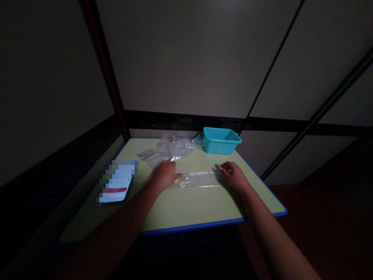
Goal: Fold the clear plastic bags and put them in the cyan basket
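Note:
A flattened clear plastic bag (201, 180) lies as a long strip across the table between my two hands. My left hand (166, 174) rests at its left end, the thumb stretched out onto the plastic and apart from the fingers. Over the strip's right end is my right hand (235, 178), its fingers loosely bent with a gap showing between them. I see nothing held in it. Behind my left hand sits a crumpled heap of clear plastic bags (177, 147), one corner of it reaching down to the fingers.
A turquoise plastic basket (220, 147) stands at the back right of the table (186, 212), which has a blue edge. At the left lies a device with a lit, blurred screen (119, 181). A panelled wall (186, 70) rises right behind the table.

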Demonstrator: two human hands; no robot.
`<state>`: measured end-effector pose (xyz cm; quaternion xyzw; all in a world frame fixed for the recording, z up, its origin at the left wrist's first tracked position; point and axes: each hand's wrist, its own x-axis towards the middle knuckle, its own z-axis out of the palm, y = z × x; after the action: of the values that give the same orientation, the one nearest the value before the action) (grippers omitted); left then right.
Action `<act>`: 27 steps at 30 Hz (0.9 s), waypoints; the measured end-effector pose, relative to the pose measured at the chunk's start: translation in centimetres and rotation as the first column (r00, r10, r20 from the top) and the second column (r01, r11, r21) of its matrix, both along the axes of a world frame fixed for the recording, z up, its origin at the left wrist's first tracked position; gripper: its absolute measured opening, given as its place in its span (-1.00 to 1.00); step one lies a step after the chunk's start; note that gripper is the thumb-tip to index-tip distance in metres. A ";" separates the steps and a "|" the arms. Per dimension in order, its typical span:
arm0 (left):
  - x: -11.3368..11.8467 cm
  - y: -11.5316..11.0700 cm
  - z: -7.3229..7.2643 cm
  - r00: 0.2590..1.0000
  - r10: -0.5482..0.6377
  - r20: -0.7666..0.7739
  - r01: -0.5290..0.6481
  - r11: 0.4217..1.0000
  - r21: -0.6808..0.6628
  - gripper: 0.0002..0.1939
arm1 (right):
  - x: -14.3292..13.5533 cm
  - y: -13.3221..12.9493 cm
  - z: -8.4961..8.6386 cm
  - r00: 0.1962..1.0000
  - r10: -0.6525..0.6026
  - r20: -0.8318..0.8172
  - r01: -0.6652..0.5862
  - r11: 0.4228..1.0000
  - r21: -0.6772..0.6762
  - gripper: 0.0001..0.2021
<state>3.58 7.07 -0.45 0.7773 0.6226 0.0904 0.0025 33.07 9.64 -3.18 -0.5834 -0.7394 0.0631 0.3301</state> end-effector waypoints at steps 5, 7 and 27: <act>0.3 -0.1 0.6 0.995 0.078 0.064 -0.075 0.996 -0.052 -0.72 | 0.0 -0.1 0.0 1.000 0.001 -0.011 -0.001 1.000 -0.017 -0.79; 0.3 0.0 0.7 0.989 0.112 0.092 -0.105 0.992 -0.076 -0.73 | 0.0 -0.1 0.0 1.000 0.000 -0.010 0.000 1.000 -0.022 -0.79; -0.3 0.5 0.2 0.995 0.064 0.074 -0.052 0.987 -0.152 -0.79 | -0.1 -0.2 0.3 1.000 -0.005 0.006 0.005 0.999 -0.034 -0.80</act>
<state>3.26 7.58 -0.24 0.7523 0.6494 0.0737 0.0827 32.94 9.40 -2.90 -0.5909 -0.7377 0.0732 0.3182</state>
